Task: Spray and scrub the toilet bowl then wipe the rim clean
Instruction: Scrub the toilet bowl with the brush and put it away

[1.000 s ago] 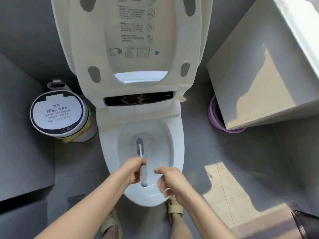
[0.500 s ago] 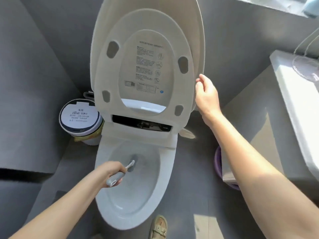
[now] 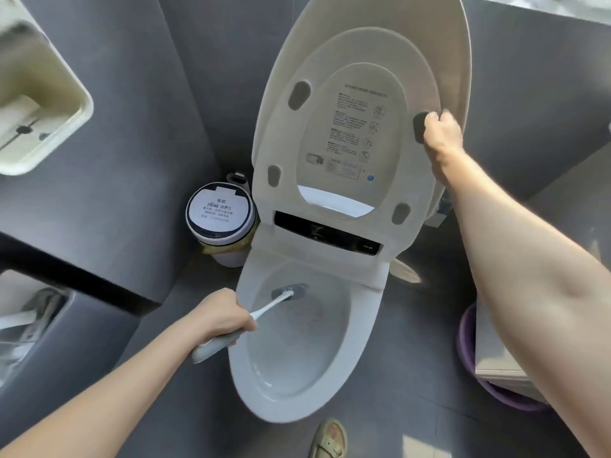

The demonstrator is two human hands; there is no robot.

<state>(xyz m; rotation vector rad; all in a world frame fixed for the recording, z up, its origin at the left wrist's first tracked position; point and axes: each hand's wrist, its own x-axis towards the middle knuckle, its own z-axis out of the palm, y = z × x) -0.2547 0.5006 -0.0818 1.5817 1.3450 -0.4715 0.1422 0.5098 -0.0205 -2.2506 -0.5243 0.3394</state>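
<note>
Left hand (image 3: pixel 223 317) fisted around grey-handled white toilet brush (image 3: pixel 251 320), head in white ceramic bowl (image 3: pixel 360 328); right hand (image 3: pixel 441 132), arm outstretched, gripping raised white plastic seat (image 3: pixel 330 71) edge.

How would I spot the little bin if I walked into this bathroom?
Find the white toilet with its seat raised. On the floor, tucked against the toilet's left side by the grey wall, stands a small round bin. Its flat lid, dark-ringed with a white printed label, marks it out from the purple basin on the toilet's other side.
</note>
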